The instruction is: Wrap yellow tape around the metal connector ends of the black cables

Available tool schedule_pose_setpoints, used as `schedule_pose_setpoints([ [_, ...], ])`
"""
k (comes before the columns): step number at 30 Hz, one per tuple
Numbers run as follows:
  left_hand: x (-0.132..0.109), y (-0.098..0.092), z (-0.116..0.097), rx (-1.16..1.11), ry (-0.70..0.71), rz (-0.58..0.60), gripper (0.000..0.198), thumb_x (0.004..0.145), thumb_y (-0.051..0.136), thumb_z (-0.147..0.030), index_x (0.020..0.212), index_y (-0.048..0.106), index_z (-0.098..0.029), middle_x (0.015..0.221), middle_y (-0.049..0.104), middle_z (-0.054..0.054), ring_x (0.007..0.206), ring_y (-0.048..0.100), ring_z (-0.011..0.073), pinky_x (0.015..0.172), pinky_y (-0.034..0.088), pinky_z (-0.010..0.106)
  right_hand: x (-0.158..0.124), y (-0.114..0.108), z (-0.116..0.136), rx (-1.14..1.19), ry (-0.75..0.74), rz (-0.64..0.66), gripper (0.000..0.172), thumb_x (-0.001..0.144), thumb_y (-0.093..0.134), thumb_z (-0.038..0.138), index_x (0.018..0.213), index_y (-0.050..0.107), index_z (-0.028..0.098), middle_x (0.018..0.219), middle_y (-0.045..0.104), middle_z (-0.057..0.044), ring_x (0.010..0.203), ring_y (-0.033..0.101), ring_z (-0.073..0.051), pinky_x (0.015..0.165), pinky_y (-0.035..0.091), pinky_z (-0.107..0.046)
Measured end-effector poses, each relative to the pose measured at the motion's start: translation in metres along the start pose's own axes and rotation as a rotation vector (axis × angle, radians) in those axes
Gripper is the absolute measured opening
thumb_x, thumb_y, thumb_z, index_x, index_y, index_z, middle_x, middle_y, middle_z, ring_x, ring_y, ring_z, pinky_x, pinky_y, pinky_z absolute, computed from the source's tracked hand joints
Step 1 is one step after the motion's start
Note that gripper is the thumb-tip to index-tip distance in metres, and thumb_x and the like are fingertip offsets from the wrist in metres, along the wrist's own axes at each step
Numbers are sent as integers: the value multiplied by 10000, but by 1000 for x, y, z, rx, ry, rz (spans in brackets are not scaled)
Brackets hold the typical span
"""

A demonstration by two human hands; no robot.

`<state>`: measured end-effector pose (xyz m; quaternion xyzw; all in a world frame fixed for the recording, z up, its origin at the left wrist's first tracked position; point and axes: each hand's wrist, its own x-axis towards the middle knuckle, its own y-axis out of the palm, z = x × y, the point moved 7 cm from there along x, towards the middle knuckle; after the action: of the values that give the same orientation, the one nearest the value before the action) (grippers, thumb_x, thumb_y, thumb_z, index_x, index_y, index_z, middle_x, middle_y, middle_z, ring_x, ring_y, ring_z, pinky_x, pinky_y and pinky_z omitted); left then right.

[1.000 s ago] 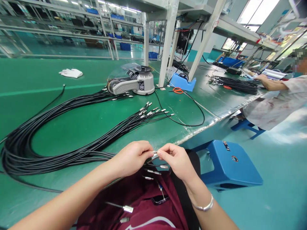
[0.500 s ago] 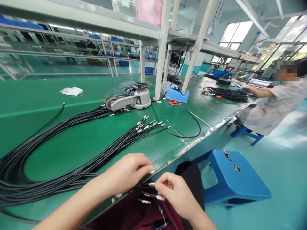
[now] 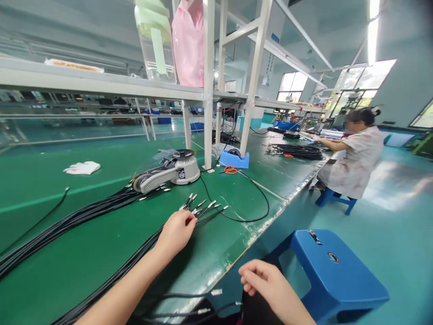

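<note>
Touching cable ends (image 3: 203, 206), tape dispenser (image 3: 167, 172) beyond

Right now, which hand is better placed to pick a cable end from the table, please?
Probably the left hand: its fingertips are at the metal-tipped cable ends, while the right hand hangs curled beyond the table edge.

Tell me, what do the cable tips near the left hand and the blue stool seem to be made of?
The cable tips by the left hand look like bare metal, silvery and glinting. The cables seem sheathed in matte black rubber or plastic. The blue stool looks like moulded plastic: even colour, soft sheen, rounded edges.
</note>
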<state>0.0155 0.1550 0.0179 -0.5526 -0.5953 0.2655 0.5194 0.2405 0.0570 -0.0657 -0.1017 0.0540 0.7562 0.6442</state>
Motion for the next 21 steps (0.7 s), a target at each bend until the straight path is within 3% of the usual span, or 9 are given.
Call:
schedule_pose_setpoints([
  [3,-18,-21,-13,-59,68,-60,237,879,419,-309,786,620,-223,794,651,11,707,624,141,639,492,229,32,-4,46,107,-125,-76,380,719,659,497,829,679,133,713,655,-42,612,582,-129,599,461,-258],
  [5,-34,-37,-23,-136,176,-189,218,881,431,-328,811,611,-228,820,641,12,703,620,130,633,486,213,55,-1,78,132,-192,-93,369,723,651,495,826,672,141,747,656,-39,632,584,-120,577,455,-239],
  [7,-47,-46,-28,-181,253,-279,183,878,455,-319,831,607,-229,822,629,13,696,613,122,640,481,203,74,9,104,130,-222,-49,340,715,663,474,794,665,144,739,652,-29,633,587,-115,567,458,-232],
  [9,-53,-49,-29,-224,254,-288,160,872,474,-309,831,606,-230,814,618,9,673,600,116,636,477,201,85,20,122,119,-236,4,304,686,695,439,722,654,140,664,634,-10,596,580,-109,567,462,-233],
  [12,-43,-44,-25,-381,112,-183,161,849,507,-348,884,613,-232,820,623,11,684,603,131,630,485,222,89,33,136,107,-254,54,271,676,704,398,666,635,137,590,608,9,552,557,-99,577,459,-236],
  [17,-9,-13,-39,-849,-162,161,392,853,438,-458,1109,588,-202,851,653,21,660,585,143,586,479,254,81,49,149,-69,-374,127,234,773,607,376,704,618,152,621,590,16,582,531,-106,596,436,-238],
  [21,-4,-4,-41,-845,-179,200,331,843,487,-422,828,685,-158,632,606,-5,535,539,126,496,435,246,81,45,134,-257,-380,31,273,816,530,384,650,561,169,603,544,18,600,508,-124,600,404,-250],
])
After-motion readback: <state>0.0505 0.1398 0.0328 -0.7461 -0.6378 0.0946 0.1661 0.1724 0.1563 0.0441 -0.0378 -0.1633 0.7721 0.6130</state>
